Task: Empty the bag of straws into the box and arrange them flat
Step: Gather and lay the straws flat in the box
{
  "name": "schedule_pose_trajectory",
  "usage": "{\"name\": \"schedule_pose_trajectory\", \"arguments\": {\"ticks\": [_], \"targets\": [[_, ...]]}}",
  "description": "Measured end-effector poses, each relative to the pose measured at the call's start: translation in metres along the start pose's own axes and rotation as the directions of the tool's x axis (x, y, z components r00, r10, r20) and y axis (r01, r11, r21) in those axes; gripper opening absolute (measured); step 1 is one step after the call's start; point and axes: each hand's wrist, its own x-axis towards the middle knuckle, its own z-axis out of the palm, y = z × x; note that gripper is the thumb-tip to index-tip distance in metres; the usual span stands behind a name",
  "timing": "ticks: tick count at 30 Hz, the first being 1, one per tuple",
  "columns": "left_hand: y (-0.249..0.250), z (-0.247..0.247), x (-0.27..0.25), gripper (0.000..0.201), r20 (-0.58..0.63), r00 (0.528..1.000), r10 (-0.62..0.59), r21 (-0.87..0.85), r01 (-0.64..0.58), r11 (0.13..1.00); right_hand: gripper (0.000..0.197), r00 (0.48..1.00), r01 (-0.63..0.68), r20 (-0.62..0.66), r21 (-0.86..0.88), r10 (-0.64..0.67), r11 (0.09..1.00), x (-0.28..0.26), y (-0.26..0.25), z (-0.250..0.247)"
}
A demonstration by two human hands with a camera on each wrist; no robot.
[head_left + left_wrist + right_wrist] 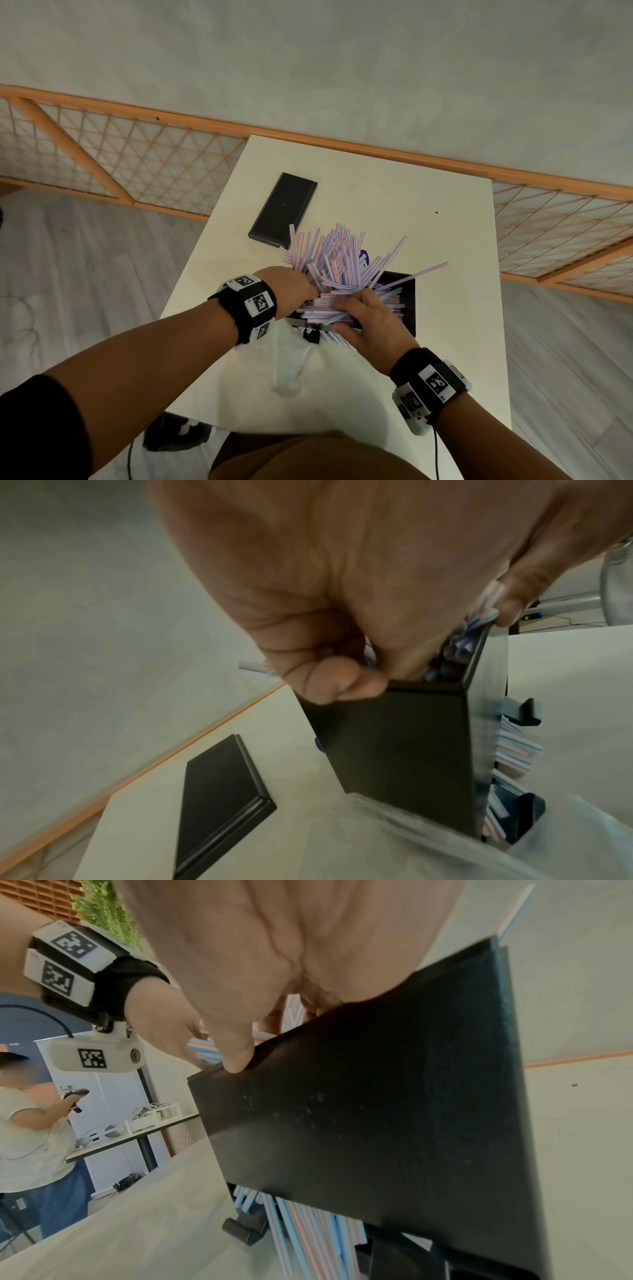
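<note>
A black box (pixel 406 310) stands on the white table (pixel 428 222), overfilled with pink-and-blue striped straws (pixel 339 263) that fan upward and away. My left hand (pixel 296 284) is at the box's left end; in the left wrist view its thumb (pixel 337 681) presses the outside of the box (pixel 394 737) wall while the fingers curl inside among straws. My right hand (pixel 371 317) lies on the straws with fingers spread, and its thumb (pixel 236 1056) touches the near rim of the box (pixel 377 1110). The emptied clear bag (pixel 291 370) lies crumpled in front.
The black box lid (pixel 282 210) lies flat at the table's far left. A small black clip-like part (pixel 311 335) and a few straws (pixel 308 1231) stick out under the box's near side. Another person (pixel 31 1137) stands far off to the left.
</note>
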Motion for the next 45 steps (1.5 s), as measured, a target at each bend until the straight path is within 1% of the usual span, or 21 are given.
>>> {"name": "schedule_pose_trajectory", "arguments": {"ticks": [2, 4, 7, 10, 13, 17, 20, 24, 25, 28, 30, 31, 34, 36, 38, 39, 40, 42, 43, 44, 45], "targets": [[-0.002, 0.002, -0.002, 0.021, -0.033, 0.999, 0.013, -0.034, -0.014, 0.999, 0.037, 1.0, -0.005, -0.002, 0.008, 0.005, 1.0, 0.0, 0.0, 0.0], [-0.006, 0.005, -0.007, 0.018, -0.081, 0.996, 0.027, -0.06, -0.032, 0.998, 0.037, 1.0, -0.008, -0.006, 0.012, 0.008, 1.0, 0.0, 0.001, 0.001], [-0.01, 0.007, -0.017, 0.023, -0.191, 0.981, 0.04, -0.092, -0.058, 0.994, 0.037, 1.0, -0.012, -0.01, 0.014, 0.012, 1.0, -0.001, 0.002, 0.002], [-0.012, 0.003, -0.026, 0.04, -0.294, 0.955, 0.027, -0.127, -0.068, 0.99, 0.036, 1.0, -0.017, -0.013, 0.009, 0.018, 1.0, -0.001, 0.002, 0.002], [-0.015, -0.003, -0.031, 0.049, -0.324, 0.946, -0.005, -0.146, -0.045, 0.988, 0.036, 1.0, -0.029, -0.009, 0.009, 0.03, 1.0, -0.002, 0.0, 0.001], [-0.016, -0.017, -0.035, 0.046, -0.345, 0.939, -0.005, -0.085, -0.026, 0.996, 0.037, 0.999, -0.036, -0.007, 0.008, 0.036, 0.999, -0.002, 0.0, 0.001], [-0.018, -0.035, -0.043, 0.05, -0.367, 0.93, -0.002, -0.052, -0.018, 0.999, 0.037, 0.999, -0.039, -0.007, 0.009, 0.039, 0.999, -0.001, -0.001, 0.0], [-0.018, -0.064, -0.065, 0.052, -0.389, 0.921, -0.006, -0.047, -0.013, 0.999, 0.037, 0.999, -0.035, -0.023, -0.007, 0.035, 0.999, -0.003, -0.005, -0.002], [-0.021, -0.072, -0.074, 0.051, -0.41, 0.912, -0.007, -0.038, -0.01, 0.999, 0.037, 0.999, -0.041, -0.025, -0.01, 0.04, 0.999, -0.004, -0.006, -0.003], [-0.031, -0.096, -0.105, 0.039, -0.518, 0.855, 0.003, 0.017, 0.007, 1.0, 0.04, 0.998, -0.052, -0.03, 0.004, 0.052, 0.999, -0.007, -0.008, -0.01], [-0.035, -0.111, -0.124, 0.023, -0.586, 0.81, -0.017, -0.02, 0.007, 1.0, 0.042, 0.998, -0.043, -0.036, 0.008, 0.043, 0.999, -0.01, -0.011, -0.016], [-0.036, -0.117, -0.134, 0.019, -0.614, 0.788, -0.043, -0.081, -0.008, 0.997, 0.043, 0.998, -0.037, -0.05, 0.009, 0.038, 0.999, -0.012, -0.013, -0.019], [-0.034, -0.124, -0.154, 0.036, -0.696, 0.706, -0.13, -0.245, -0.063, 0.967, 0.046, 0.989, -0.041, -0.139, 0.044, 0.046, 0.998, -0.016, -0.017, -0.032], [-0.029, -0.113, -0.152, 0.034, -0.72, 0.665, -0.199, -0.349, -0.1, 0.932, 0.048, 0.976, -0.083, -0.193, 0.08, 0.098, 0.993, -0.019, -0.021, -0.042], [-0.019, -0.096, -0.139, 0.023, -0.691, 0.65, -0.317, -0.496, -0.107, 0.862, 0.048, 0.958, -0.144, -0.231, 0.124, 0.169, 0.982, -0.021, -0.023, -0.049], [-0.012, -0.087, -0.13, 0.019, -0.662, 0.642, -0.388, -0.574, -0.101, 0.813, 0.046, 0.946, -0.17, -0.253, 0.152, 0.205, 0.974, -0.022, -0.023, -0.052], [-0.007, -0.075, -0.119, 0.018, -0.614, 0.636, -0.467, -0.664, -0.097, 0.741, 0.044, 0.931, -0.193, -0.277, 0.173, 0.236, 0.966, -0.024, -0.02, -0.055], [0.005, -0.053, -0.097, 0.02, -0.497, 0.64, -0.586, -0.818, -0.119, 0.563, 0.039, 0.897, -0.246, -0.338, 0.159, 0.286, 0.956, -0.029, -0.011, -0.062], [0.009, -0.042, -0.087, 0.021, -0.449, 0.647, -0.616, -0.86, -0.127, 0.494, 0.037, 0.878, -0.283, -0.364, 0.134, 0.313, 0.95, -0.032, -0.006, -0.065], [0.015, -0.032, -0.078, 0.021, -0.416, 0.658, -0.628, -0.883, -0.126, 0.452, 0.035, 0.859, -0.32, -0.381, 0.122, 0.342, 0.94, -0.035, -0.002, -0.068], [0.021, -0.022, -0.07, 0.021, -0.393, 0.672, -0.627, -0.893, -0.118, 0.433, 0.035, 0.841, -0.349, -0.394, 0.127, 0.37, 0.928, -0.039, 0.002, -0.071]]}}
